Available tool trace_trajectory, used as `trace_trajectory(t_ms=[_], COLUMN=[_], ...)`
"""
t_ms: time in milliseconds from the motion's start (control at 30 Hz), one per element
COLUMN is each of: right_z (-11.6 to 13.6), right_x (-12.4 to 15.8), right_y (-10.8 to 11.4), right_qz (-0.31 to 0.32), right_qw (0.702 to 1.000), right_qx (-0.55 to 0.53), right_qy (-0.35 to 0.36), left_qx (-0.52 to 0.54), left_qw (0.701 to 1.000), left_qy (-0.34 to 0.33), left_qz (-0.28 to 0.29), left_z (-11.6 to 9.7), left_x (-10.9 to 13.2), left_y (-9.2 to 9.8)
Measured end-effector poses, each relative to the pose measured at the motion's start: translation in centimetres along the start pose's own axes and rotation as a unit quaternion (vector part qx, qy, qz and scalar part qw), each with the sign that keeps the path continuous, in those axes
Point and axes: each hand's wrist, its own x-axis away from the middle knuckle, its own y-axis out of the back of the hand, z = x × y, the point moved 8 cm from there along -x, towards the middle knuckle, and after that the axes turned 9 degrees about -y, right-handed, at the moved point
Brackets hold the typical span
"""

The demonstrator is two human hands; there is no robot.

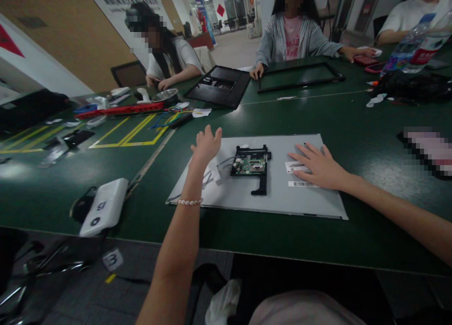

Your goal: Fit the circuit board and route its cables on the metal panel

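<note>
A flat silver-grey display panel lies on the green table in front of me, its back facing up. On its middle sits a black plastic bracket carrying a green circuit board, with grey cables running off to the left. My right hand rests flat on the panel's right part, fingers spread, partly over white labels. At the panel's far left edge, my left hand hovers with fingers apart and slightly bent. Nothing shows in it; whether it touches the panel I cannot tell.
A white device lies at the left front edge. Farther back are a black monitor back cover and a black frame under a co-worker's hand. A phone and bottles are at right; wires lie left.
</note>
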Motion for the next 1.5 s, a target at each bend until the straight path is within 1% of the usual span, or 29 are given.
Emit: trace_trajectory(t_ms=[133,233,400,567,667,767,867,967,1033,1100,1233,1300,1367,1400,1500], right_z=[2.1,3.8,6.4,9.2,10.8,12.2,13.2,13.5,13.5,13.4,13.3,13.4,13.5,13.5,13.5], right_x=[-1.3,-2.3,-3.6,-5.3,-6.5,-7.5,-7.9,-7.8,-7.7,-7.8,-7.9,-8.0,-8.0,-8.0,-8.0], right_y=[-0.1,0.0,-0.3,-0.5,-0.6,-0.7,-0.7,-0.5,-0.4,-0.4,-0.5,-0.5,-0.5,-0.5,-0.4], right_qz=[0.008,0.018,0.034,0.034,0.018,-0.004,-0.021,-0.031,-0.03,-0.024,-0.02,-0.018,-0.016,-0.016,-0.014], right_qw=[1.0,1.0,0.999,0.999,0.999,0.998,0.998,0.997,0.997,0.996,0.996,0.996,0.996,0.996,0.996], right_qx=[-0.012,-0.019,-0.028,-0.037,-0.043,-0.056,-0.061,-0.068,-0.076,-0.083,-0.088,-0.088,-0.09,-0.09,-0.093], right_qy=[0.0,-0.001,-0.01,-0.011,-0.01,-0.003,0.002,0.008,0.01,0.008,0.006,0.007,0.009,0.009,0.01], left_qx=[-0.016,-0.027,-0.047,-0.069,-0.083,-0.092,-0.084,-0.083,-0.096,-0.123,-0.192,-0.222,-0.242,-0.246,-0.245], left_qw=[1.0,0.999,0.997,0.993,0.988,0.976,0.962,0.958,0.961,0.966,0.971,0.969,0.967,0.966,0.965], left_qy=[-0.009,-0.018,-0.033,-0.07,-0.115,-0.181,-0.24,-0.255,-0.239,-0.208,-0.127,-0.09,-0.069,-0.069,-0.091], left_qz=[0.006,0.019,0.041,0.061,0.068,0.081,0.099,0.104,0.101,0.091,0.071,0.062,0.05,0.043,0.02], left_z=[-0.8,-1.3,-1.6,-2.5,-4.0,-6.2,-8.3,-9.2,-8.8,-7.6,-3.9,-1.8,0.0,0.6,1.9], left_x=[0.7,1.1,1.4,1.6,2.5,3.9,5.2,5.7,5.7,5.7,6.7,7.5,8.0,8.0,6.7], left_y=[0.2,-0.1,-1.0,-2.3,-3.4,-4.8,-5.9,-5.9,-5.4,-4.5,-2.6,-2.1,-2.0,-2.2,-2.8])
